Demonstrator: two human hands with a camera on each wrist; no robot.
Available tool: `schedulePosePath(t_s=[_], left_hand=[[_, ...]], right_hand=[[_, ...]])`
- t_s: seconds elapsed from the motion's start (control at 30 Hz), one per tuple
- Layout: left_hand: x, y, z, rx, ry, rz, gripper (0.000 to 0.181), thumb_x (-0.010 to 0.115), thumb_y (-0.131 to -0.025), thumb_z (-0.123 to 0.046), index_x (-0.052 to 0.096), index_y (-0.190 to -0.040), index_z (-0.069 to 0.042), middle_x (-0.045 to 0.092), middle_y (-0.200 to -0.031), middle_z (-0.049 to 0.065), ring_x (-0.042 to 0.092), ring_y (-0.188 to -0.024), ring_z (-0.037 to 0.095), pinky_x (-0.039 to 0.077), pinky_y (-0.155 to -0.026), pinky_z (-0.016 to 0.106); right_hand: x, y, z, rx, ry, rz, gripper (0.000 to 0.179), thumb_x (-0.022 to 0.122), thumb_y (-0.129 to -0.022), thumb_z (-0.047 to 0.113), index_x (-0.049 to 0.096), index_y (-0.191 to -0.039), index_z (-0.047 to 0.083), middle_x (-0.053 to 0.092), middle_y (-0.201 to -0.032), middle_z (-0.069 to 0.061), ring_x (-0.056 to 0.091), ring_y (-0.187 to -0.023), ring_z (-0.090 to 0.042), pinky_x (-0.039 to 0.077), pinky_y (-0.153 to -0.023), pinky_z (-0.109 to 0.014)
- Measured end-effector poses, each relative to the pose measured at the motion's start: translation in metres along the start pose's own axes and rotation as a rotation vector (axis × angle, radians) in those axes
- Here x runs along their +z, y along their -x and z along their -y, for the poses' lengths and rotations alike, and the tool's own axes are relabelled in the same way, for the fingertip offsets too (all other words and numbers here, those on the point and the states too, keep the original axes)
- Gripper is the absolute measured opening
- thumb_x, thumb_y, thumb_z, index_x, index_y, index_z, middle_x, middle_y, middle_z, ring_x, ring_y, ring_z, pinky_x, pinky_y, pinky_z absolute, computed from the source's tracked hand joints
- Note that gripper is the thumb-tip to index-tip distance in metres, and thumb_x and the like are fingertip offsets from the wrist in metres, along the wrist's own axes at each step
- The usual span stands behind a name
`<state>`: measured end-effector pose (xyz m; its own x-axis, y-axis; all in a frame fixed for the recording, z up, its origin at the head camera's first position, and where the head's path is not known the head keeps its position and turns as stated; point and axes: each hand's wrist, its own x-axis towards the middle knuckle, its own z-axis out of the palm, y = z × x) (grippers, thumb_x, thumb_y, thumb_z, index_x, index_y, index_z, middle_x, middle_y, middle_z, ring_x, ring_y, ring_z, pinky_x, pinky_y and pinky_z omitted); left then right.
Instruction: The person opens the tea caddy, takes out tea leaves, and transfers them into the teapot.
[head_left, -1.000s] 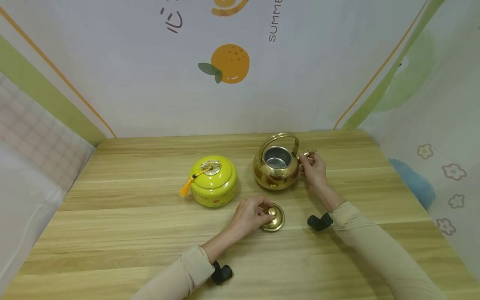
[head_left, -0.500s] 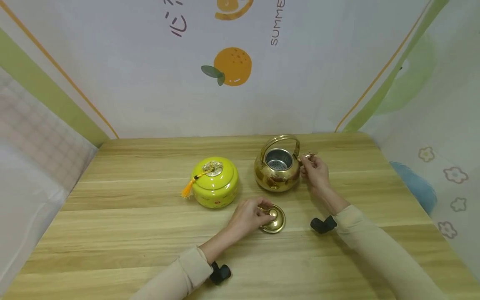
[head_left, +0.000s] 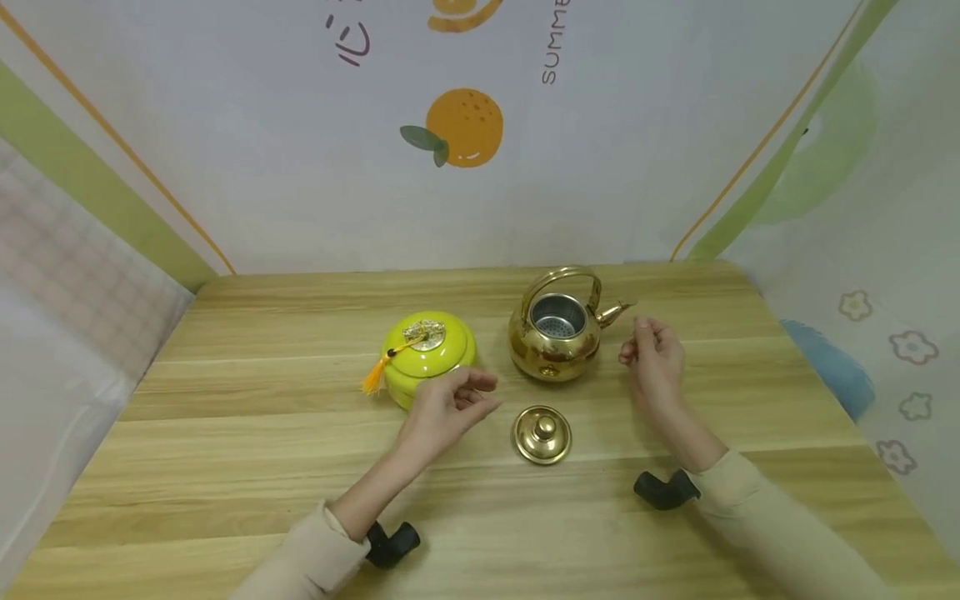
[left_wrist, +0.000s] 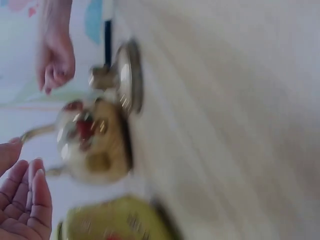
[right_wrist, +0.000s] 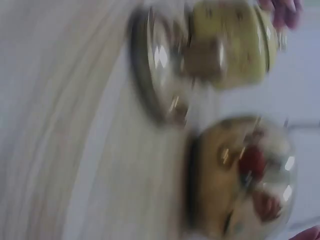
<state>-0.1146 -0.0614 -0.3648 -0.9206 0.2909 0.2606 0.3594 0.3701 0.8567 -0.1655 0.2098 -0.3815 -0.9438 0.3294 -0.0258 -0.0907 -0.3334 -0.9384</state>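
In the head view, my left hand (head_left: 446, 408) is over the near right side of a yellow-green lidded jar (head_left: 427, 346) with an orange tassel. Its fingers are loosely bent and hold nothing. To its right a brass lid (head_left: 542, 435) lies knob up on the table. Behind the lid stands a brass teapot (head_left: 553, 354) without its lid, a perforated metal strainer (head_left: 558, 317) set in its mouth. My right hand (head_left: 656, 362), fingers relaxed and holding nothing, is just right of the teapot, below its spout (head_left: 613, 314).
Everything stands on a light wooden table (head_left: 247, 433). A white printed curtain (head_left: 315, 208) hangs behind the far edge, with more cloth at both sides. Black wrist mounts (head_left: 666, 490) stick out from both sleeves.
My left hand has let go of the lid's knob and moved left toward the jar. My right hand has released the spout and drawn back to the right. Teapot and lid stay put.
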Motion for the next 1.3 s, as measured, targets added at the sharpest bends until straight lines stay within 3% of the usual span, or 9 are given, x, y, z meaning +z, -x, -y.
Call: schedulePosePath(t_s=[0.2,0.33,0.47,0.6,0.77,1.03,1.3], left_hand=[[-0.04,-0.001,0.001,0.039,-0.051,-0.204,0.02,0.074,-0.079,-0.004,0.068,-0.098,-0.002,0.072,-0.095,0.009,0.065,-0.076,0.014,0.055,-0.065,0.02],[-0.058,-0.004,0.006,0.054,-0.079,-0.307,0.021,0.074,-0.079,-0.004,0.068,-0.098,-0.001,0.071,-0.097,0.01,0.065,-0.079,0.017,0.054,-0.068,0.016],[-0.071,-0.008,0.013,0.047,-0.098,-0.357,0.024,0.075,-0.078,-0.004,0.067,-0.1,0.001,0.071,-0.1,0.013,0.065,-0.085,0.021,0.054,-0.071,0.017],[-0.079,-0.013,0.017,0.024,-0.137,-0.351,0.029,0.076,-0.078,-0.006,0.066,-0.104,0.001,0.069,-0.105,0.013,0.064,-0.092,0.024,0.056,-0.077,0.03],[-0.084,-0.018,0.022,-0.022,-0.135,-0.29,0.033,0.075,-0.079,-0.008,0.065,-0.109,0.002,0.067,-0.111,0.014,0.062,-0.097,0.026,0.054,-0.084,0.04],[-0.081,-0.028,0.027,-0.067,-0.163,-0.213,0.033,0.074,-0.081,-0.01,0.065,-0.11,0.0,0.067,-0.112,0.014,0.062,-0.101,0.026,0.053,-0.086,0.039],[-0.079,-0.033,0.027,-0.06,-0.193,-0.201,0.031,0.075,-0.08,-0.012,0.067,-0.108,-0.001,0.068,-0.11,0.013,0.062,-0.098,0.025,0.054,-0.086,0.038]], right_hand=[[0.033,0.027,0.0,-0.127,0.085,0.196,0.01,0.048,-0.098,0.013,0.049,-0.104,0.005,0.052,-0.079,0.0,0.051,-0.065,-0.006,0.047,-0.058,-0.015],[0.055,0.039,-0.006,-0.088,0.159,0.315,0.019,0.05,-0.096,0.005,0.049,-0.114,-0.003,0.054,-0.085,-0.005,0.054,-0.069,-0.007,0.052,-0.064,-0.019],[0.075,0.046,-0.013,-0.017,0.268,0.434,0.033,0.054,-0.094,0.003,0.047,-0.124,-0.007,0.056,-0.101,-0.015,0.059,-0.084,-0.011,0.054,-0.076,-0.021],[0.09,0.048,-0.022,-0.009,0.386,0.552,0.045,0.058,-0.092,0.006,0.042,-0.133,-0.006,0.051,-0.125,-0.024,0.056,-0.11,-0.023,0.05,-0.092,-0.024],[0.102,0.047,-0.033,0.034,0.423,0.634,0.06,0.062,-0.09,0.008,0.033,-0.141,-0.004,0.038,-0.144,-0.021,0.04,-0.133,-0.031,0.037,-0.108,-0.034],[0.115,0.046,-0.046,0.089,0.45,0.682,0.077,0.066,-0.085,0.005,0.02,-0.147,-0.003,0.023,-0.153,-0.017,0.026,-0.141,-0.027,0.023,-0.115,-0.036],[0.121,0.042,-0.054,0.089,0.477,0.708,0.086,0.07,-0.083,0.009,0.016,-0.149,0.001,0.019,-0.155,-0.014,0.018,-0.143,-0.025,0.017,-0.116,-0.036]])
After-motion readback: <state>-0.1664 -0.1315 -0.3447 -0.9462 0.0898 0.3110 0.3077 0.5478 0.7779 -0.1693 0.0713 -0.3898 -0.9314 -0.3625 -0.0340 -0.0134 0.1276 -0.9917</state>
